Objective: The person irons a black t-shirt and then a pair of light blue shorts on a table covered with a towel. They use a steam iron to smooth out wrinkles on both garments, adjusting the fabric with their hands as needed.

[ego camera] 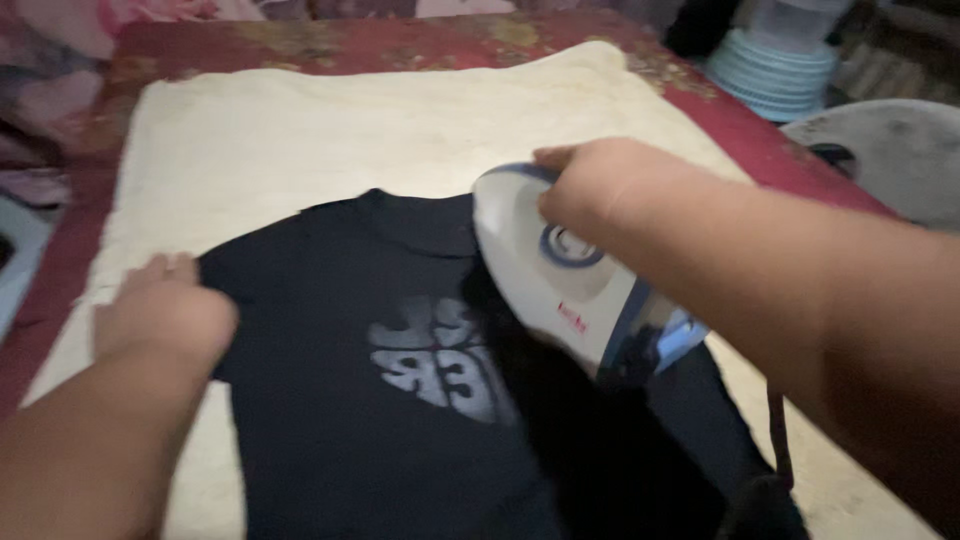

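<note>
Currently right hand (600,190) is clamped around the handle of a white-and-blue iron (560,275), which sits soleplate-down on a dark T-shirt (400,400). Landmark is the shirt: it lies flat on a cream cloth (350,130) spread over a red patterned table (330,45), collar toward the far edge, hem toward the camera, so its long axis runs near-to-far. Iron is on the shirt's right shoulder area, just right of the collar, nose pointing to the far-left, heel and cord (778,440) trailing toward the near-right. Left hand (165,315) is flat, fingers loosely curled, pressing the shirt's left sleeve edge where it meets the cloth; gripping nothing as far as I can tell. Hands are well apart, one each side of the shirt, with the pale chest print (435,355) between them. Right hand is the nearer one to the print and the collar. Beyond the shirt's far-right corner: a stack of pale blue plates (775,75) and a grey round surface (890,155), both off the cloth.
</note>
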